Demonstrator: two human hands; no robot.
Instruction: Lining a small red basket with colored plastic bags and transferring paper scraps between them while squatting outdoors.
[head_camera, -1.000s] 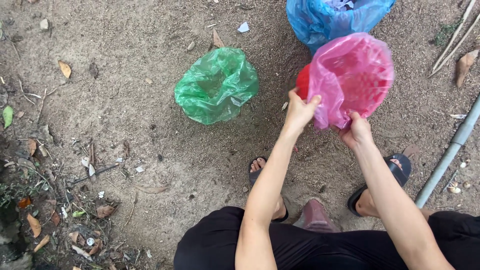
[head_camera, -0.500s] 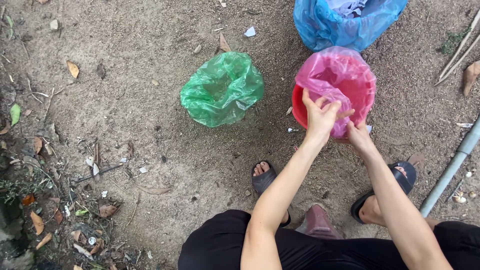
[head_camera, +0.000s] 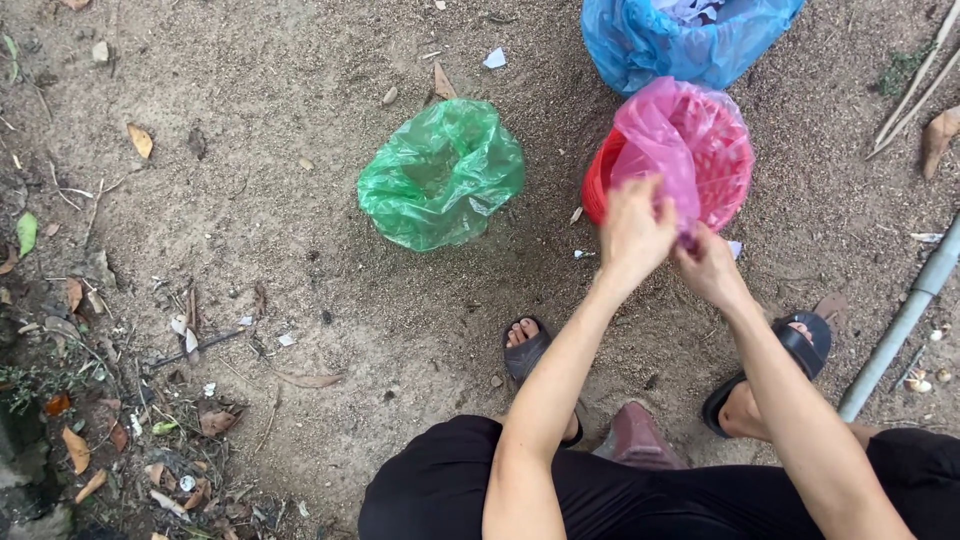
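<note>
A: Layout, left to right?
B: Crumpled green plastic bag mid-ground. Left hand, right hand both pinched shut on thin pink plastic bag lining red round basket, below blue plastic bag.

Outdoor sandy dirt ground, dry leaves and twigs at left, grey pipe lay right, even daylight.
</note>
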